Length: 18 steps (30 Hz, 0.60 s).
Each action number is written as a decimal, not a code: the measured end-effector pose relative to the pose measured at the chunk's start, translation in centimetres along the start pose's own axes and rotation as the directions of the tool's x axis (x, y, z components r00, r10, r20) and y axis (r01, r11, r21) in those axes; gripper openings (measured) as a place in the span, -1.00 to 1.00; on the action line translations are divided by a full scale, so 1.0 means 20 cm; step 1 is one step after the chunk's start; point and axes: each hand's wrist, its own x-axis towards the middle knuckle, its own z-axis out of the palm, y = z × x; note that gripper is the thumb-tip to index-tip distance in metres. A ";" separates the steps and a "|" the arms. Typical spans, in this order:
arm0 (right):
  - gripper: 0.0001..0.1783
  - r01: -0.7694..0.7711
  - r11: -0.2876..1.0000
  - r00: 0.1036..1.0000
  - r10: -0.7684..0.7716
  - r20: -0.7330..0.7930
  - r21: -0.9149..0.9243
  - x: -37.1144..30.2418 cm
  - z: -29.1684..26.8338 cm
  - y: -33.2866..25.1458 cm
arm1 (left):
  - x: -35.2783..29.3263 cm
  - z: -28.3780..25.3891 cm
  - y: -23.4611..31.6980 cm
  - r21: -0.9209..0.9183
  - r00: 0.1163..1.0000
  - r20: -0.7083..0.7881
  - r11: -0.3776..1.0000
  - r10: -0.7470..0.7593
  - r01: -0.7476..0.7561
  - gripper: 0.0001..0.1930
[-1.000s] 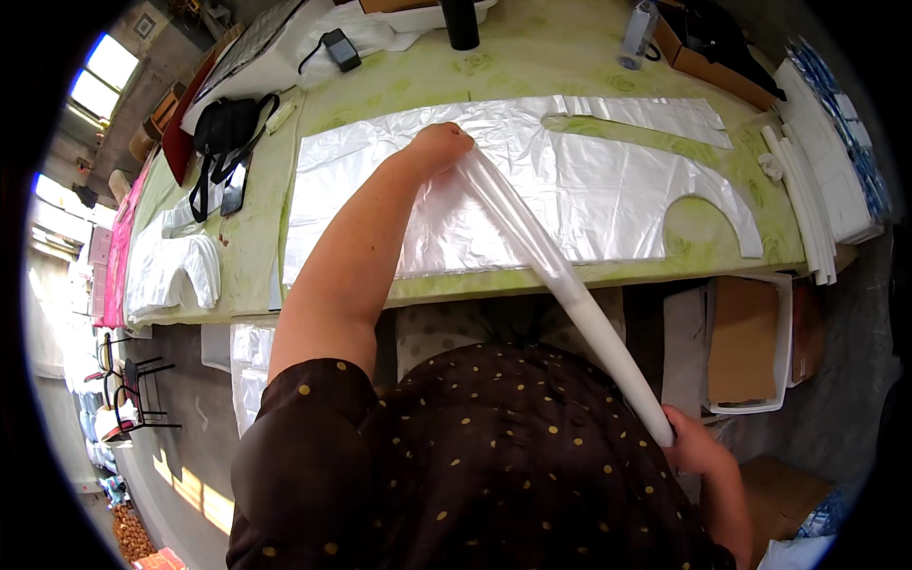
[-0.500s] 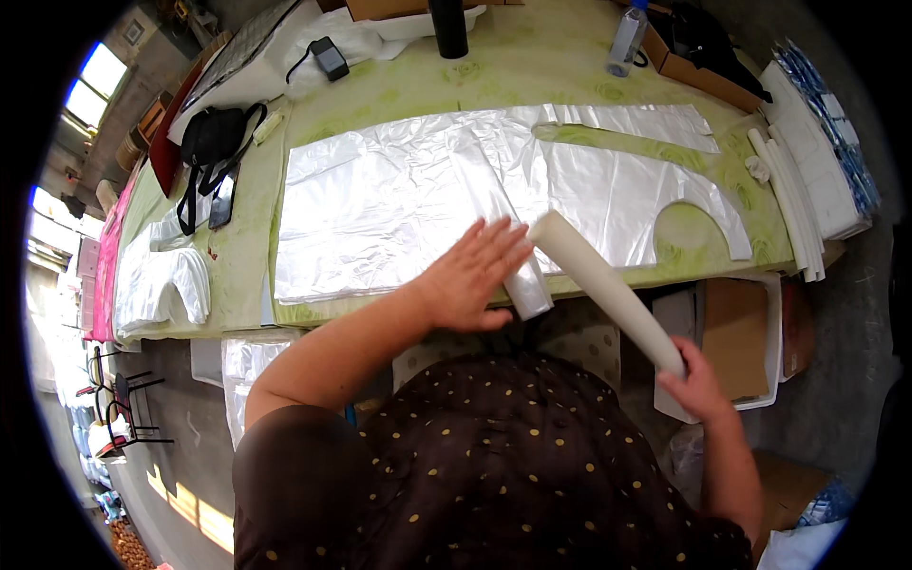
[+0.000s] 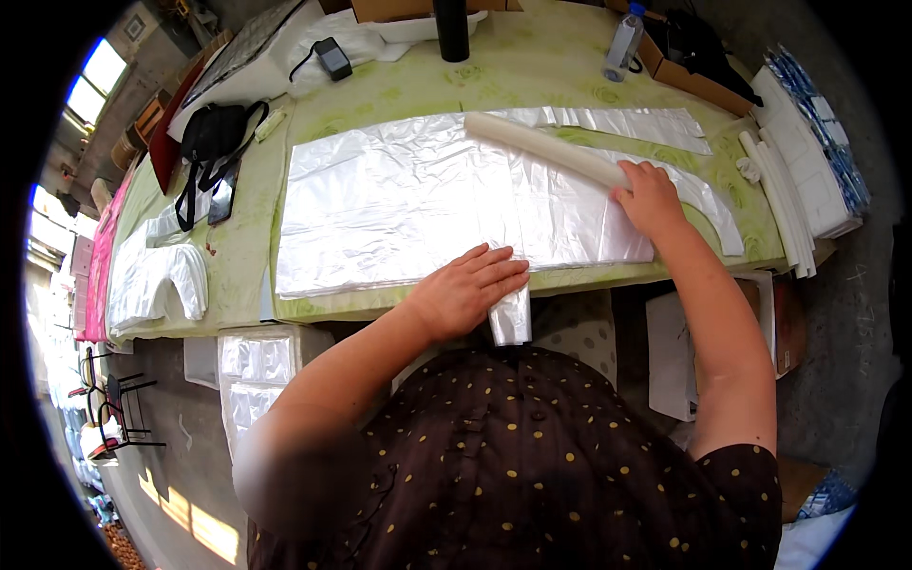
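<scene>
The right hand [image 3: 651, 197] rests on the near end of a white rolled tube [image 3: 546, 149], fingers curled loosely over it rather than closed around it; the tube lies slantwise across a stack of clear plastic sheets [image 3: 408, 204]. The left hand [image 3: 465, 288] lies flat, its grip wide, fingers spread on the near edge of the stack, where a strip of plastic [image 3: 511, 318] hangs over the edge of the green surface [image 3: 532, 71]. At the far right of the surface, a cardboard box [image 3: 698, 81] holds a dark bag [image 3: 698, 43]; a clear bottle [image 3: 624, 43] stands just beside it. Another cardboard box [image 3: 399, 9] sits at the far edge, its contents out of sight. A black handbag [image 3: 214, 133] lies at the left.
</scene>
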 end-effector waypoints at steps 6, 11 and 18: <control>-0.41 0.471 0.870 0.860 -0.415 -0.297 0.147 -0.15 0.02 -0.23 | 0.00 -0.04 0.00 -0.258 0.977 -0.183 0.964 -0.111 0.062 -0.43; -0.43 0.515 0.678 0.847 -0.495 -0.193 0.525 -0.33 0.07 -0.56 | 0.02 -0.04 -0.04 -0.473 0.954 -0.136 0.864 -0.266 0.173 -0.43; -0.68 -0.209 0.640 0.961 -0.004 0.276 0.740 -0.18 0.16 -0.70 | 0.08 -0.05 -0.05 -0.520 0.676 -0.142 0.635 -0.723 0.570 -0.08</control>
